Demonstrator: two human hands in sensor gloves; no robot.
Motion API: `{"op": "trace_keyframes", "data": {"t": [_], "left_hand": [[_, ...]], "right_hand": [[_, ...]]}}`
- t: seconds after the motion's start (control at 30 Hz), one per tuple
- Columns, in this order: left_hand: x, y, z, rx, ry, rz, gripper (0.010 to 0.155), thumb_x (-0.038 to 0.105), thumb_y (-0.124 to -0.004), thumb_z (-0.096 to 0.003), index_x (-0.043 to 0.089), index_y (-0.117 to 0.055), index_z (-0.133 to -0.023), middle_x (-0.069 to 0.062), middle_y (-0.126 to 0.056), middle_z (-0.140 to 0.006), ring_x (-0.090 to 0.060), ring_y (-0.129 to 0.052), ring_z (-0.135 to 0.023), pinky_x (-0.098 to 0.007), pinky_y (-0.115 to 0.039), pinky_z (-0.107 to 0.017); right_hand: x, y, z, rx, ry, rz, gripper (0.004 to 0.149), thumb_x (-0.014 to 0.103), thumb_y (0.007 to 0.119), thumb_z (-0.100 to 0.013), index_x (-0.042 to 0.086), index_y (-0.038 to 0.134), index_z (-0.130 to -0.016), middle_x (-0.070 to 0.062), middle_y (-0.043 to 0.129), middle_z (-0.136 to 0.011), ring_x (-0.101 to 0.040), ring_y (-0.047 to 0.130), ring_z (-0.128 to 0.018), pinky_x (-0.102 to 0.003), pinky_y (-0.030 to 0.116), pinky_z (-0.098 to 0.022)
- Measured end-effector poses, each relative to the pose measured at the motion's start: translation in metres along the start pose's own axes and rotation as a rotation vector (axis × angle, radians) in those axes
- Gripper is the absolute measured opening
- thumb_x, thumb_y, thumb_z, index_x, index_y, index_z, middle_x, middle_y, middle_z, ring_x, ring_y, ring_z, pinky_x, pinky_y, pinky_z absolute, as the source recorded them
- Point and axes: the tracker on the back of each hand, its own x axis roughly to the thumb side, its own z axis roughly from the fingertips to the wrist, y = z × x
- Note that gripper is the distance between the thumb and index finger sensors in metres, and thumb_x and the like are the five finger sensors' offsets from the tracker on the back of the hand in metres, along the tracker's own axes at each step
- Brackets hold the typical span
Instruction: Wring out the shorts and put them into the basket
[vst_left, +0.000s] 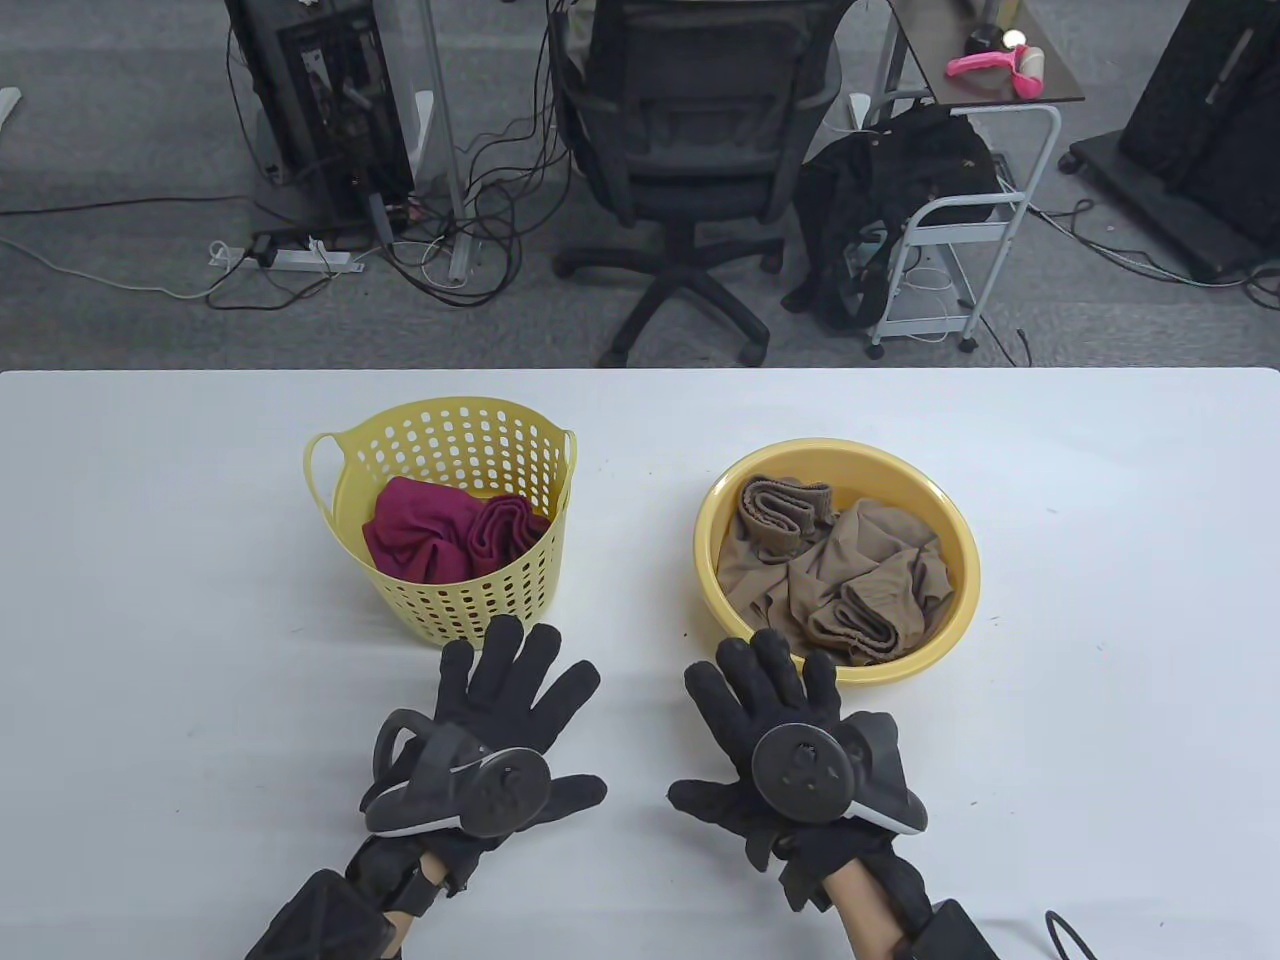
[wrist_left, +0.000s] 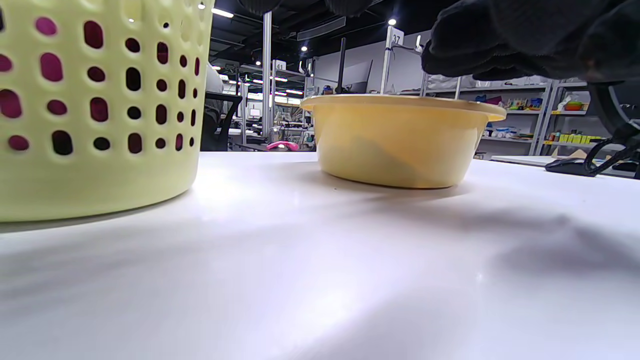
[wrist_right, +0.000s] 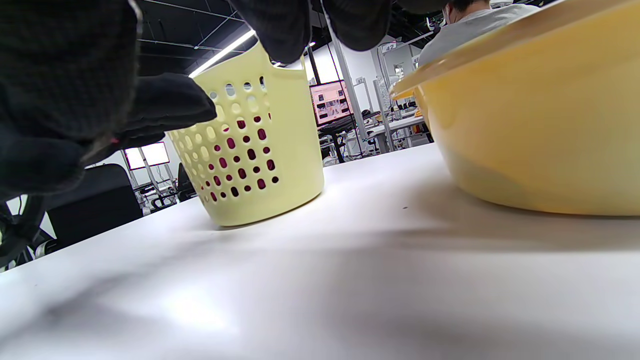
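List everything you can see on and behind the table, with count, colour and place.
Table: one, white, foreground.
Basket: one, pale yellow, perforated, table left of centre.
Red garment: one, dark red, inside the basket.
Basin: one, yellow, table right of centre.
Shorts: one, brown, bunched in the basin.
Office chair: one, black, behind the table.
Cart: one, white frame, back right.
Left hand: black glove, flat, fingers spread, near the basket.
Right hand: black glove, flat, fingertips at the basin's rim.

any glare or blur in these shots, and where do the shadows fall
Table view: sharp, evenly lit, faint shadows under both hands. Left wrist view: bright glare on the white table beside the perforated basket, soft shadow right of the yellow basin. Right wrist view: the near basin wall looks blurred and swollen.
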Motion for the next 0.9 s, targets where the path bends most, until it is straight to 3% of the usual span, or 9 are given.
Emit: {"op": "trace_keyframes", "data": {"t": [0.57,0.9], "left_hand": [[-0.006,0.001,0.005,0.023,0.005,0.024,0.093,0.074,-0.068,-0.0489,0.024,-0.031,-0.119,-0.03,-0.028,-0.126,-0.066,-0.028,-0.111,-0.083,-0.029,-0.065],[-0.009,0.004,0.008,0.032,-0.004,0.043,0.093,0.073,-0.068,-0.049,0.023,-0.031,-0.119,-0.03,-0.029,-0.126,-0.066,-0.029,-0.111,-0.083,-0.031,-0.065]], "right_hand": [[0.004,-0.002,-0.005,0.053,0.014,0.042,0.1,0.07,0.083,-0.041,0.011,0.044,-0.112,-0.03,0.034,-0.113,-0.058,0.026,-0.102,-0.08,0.026,-0.063],[-0.003,-0.028,-0.013,0.059,0.069,0.118,0.1,0.07,0.081,-0.043,0.01,0.042,-0.113,-0.03,0.031,-0.113,-0.059,0.025,-0.102,-0.08,0.027,-0.064]]}}
